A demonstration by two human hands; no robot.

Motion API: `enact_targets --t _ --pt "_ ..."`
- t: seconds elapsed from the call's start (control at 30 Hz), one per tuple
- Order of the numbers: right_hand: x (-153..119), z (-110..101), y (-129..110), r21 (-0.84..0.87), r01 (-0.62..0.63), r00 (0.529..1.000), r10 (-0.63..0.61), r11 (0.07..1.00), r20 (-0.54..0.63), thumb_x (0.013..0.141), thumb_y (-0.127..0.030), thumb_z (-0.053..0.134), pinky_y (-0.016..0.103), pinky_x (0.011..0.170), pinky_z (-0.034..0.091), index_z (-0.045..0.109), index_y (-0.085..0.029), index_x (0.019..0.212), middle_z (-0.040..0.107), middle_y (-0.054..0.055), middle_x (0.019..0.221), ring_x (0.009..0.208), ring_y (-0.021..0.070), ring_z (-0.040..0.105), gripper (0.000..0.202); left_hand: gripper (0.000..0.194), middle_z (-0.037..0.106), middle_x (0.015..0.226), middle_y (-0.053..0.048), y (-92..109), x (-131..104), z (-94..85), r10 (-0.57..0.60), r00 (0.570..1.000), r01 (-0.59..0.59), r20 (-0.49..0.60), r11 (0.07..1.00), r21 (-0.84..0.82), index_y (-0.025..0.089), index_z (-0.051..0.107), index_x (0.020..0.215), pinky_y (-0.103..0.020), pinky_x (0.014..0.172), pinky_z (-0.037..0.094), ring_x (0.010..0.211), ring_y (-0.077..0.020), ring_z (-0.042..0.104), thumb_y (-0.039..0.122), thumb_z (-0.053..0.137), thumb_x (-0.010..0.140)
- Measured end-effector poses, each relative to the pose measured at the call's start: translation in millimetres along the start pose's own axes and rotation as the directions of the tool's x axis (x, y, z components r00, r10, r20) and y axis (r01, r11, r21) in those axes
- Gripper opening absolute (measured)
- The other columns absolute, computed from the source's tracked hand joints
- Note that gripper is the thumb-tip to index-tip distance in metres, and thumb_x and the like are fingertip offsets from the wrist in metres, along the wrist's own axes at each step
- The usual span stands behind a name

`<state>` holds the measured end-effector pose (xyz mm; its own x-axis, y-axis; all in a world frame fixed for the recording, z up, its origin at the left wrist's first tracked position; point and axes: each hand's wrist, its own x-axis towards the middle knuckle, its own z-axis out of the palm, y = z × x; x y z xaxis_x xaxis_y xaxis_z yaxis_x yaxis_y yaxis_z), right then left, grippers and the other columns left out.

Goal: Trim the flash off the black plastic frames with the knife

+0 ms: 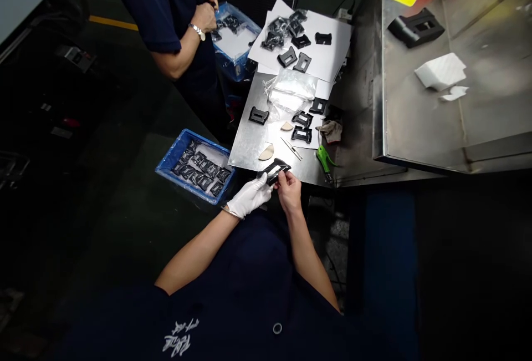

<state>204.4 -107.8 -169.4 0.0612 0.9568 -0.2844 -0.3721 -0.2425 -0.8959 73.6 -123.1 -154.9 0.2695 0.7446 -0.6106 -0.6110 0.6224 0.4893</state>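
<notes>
Head | hands (250, 194) (290, 190) (left one gloved) | fingers nearly closed | pinching black frame (282, 164)

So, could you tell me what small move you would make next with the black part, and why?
I'd probably turn the black part slightly to check its edge: the gloved left hand supports one end, the bare right hand pinches the other, and the slim pointed tool lies untouched on the table.
</notes>
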Motion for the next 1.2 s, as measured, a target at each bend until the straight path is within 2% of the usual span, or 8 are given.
enact_targets --t 0.13,0.23,0.33,0.53,0.63,0.8,0.97,1.2 --pt "0.5 -16.2 -19.2 -0.076 -0.026 0.998 0.031 0.997 0.063 0.076 -0.057 0.082 0.022 0.052 0.044 0.062 -0.019 0.078 0.057 -0.004 0.067 0.055 0.0082 0.052 0.043 0.039 0.066 0.063 -0.004 5.0 -9.4 -22.6 -0.063 0.998 0.061 0.010 0.986 0.156 0.011 0.068 0.083 -0.019 0.047 0.047 0.052 -0.0111 0.062 0.048 0.081 0.082" --pt "-5.5 -19.3 -37.4 -0.246 -0.114 0.941 0.184 0.962 0.283 0.072 -0.057 0.085 0.022 0.047 0.040 0.061 -0.018 0.070 0.054 -0.004 0.058 0.051 0.0095 0.052 0.046 0.043 0.069 0.071 -0.002 12.8 -11.6 -26.5 0.029 0.999 -0.032 0.022 0.984 0.177 0.013 0.069 0.091 -0.019 0.060 0.052 0.062 -0.0101 0.066 0.050 0.085 0.076" --pt "-11.8 -13.8 -49.6 -0.397 -0.068 0.881 0.242 0.915 0.407 0.076 -0.061 0.080 0.021 0.045 0.034 0.061 -0.018 0.070 0.052 -0.005 0.055 0.049 0.0083 0.046 0.048 0.047 0.074 0.091 -0.002 17.3 -9.0 -17.5 0.141 0.989 -0.146 0.045 0.979 0.142 0.015 0.071 0.100 -0.023 0.080 0.056 0.082 -0.0117 0.069 0.044 0.091 0.070" --pt "-17.4 -10.3 -47.7 -0.393 0.105 0.982 -0.034 0.913 0.185 0.090 -0.063 0.065 0.024 0.048 0.032 0.058 -0.020 0.072 0.050 -0.003 0.061 0.053 0.0098 0.042 0.047 0.048 0.075 0.096 -0.007 20.4 -9.6 -5.3 0.227 0.972 -0.230 0.054 0.971 0.058 0.012 0.072 0.102 -0.031 0.090 0.058 0.087 -0.0160 0.070 0.042 0.093 0.070" --pt "-25.4 -11.7 -47.1 -0.446 0.180 0.981 -0.193 0.877 0.017 0.098 -0.058 0.056 0.026 0.054 0.037 0.059 -0.021 0.077 0.055 0.000 0.069 0.059 0.0119 0.047 0.042 0.042 0.074 0.099 -0.007 25.9 -10.6 -7.9 0.288 0.957 -0.288 0.008 0.957 0.027 0.013 0.072 0.101 -0.029 0.092 0.057 0.089 -0.0146 0.070 0.039 0.090 0.075" --pt "-47.8 6.8 -53.0 -0.605 0.335 0.942 -0.270 0.722 0.198 0.096 -0.043 0.066 0.030 0.068 0.046 0.064 -0.022 0.089 0.062 0.003 0.086 0.073 0.0159 0.055 0.023 0.033 0.074 0.100 -0.003 32.0 -13.9 -8.7 0.397 0.915 -0.395 -0.076 0.918 0.040 0.017 0.070 0.102 -0.025 0.090 0.056 0.088 -0.0116 0.069 0.037 0.086 0.080" --pt "-53.0 28.8 -50.6 -0.710 0.432 0.861 -0.489 0.556 0.141 0.099 -0.030 0.058 0.036 0.077 0.050 0.064 -0.022 0.095 0.057 0.009 0.099 0.091 0.0219 0.058 0.011 0.038 0.073 0.093 -0.001 27.3 -29.2 -1.5 0.463 0.883 -0.450 -0.078 0.882 0.139 0.019 0.066 0.094 -0.024 0.086 0.056 0.085 -0.0122 0.069 0.034 0.092 0.071" --pt "-49.5 23.8 -53.9 -0.659 0.459 0.869 -0.455 0.596 0.194 0.099 -0.020 0.053 0.034 0.075 0.050 0.056 -0.023 0.088 0.055 0.005 0.090 0.083 0.0189 0.056 0.012 0.040 0.068 0.079 0.003 22.1 -42.5 -7.6 0.510 0.859 -0.479 -0.043 0.830 0.285 0.019 0.057 0.078 -0.025 0.078 0.055 0.075 -0.0123 0.067 0.029 0.094 0.065"
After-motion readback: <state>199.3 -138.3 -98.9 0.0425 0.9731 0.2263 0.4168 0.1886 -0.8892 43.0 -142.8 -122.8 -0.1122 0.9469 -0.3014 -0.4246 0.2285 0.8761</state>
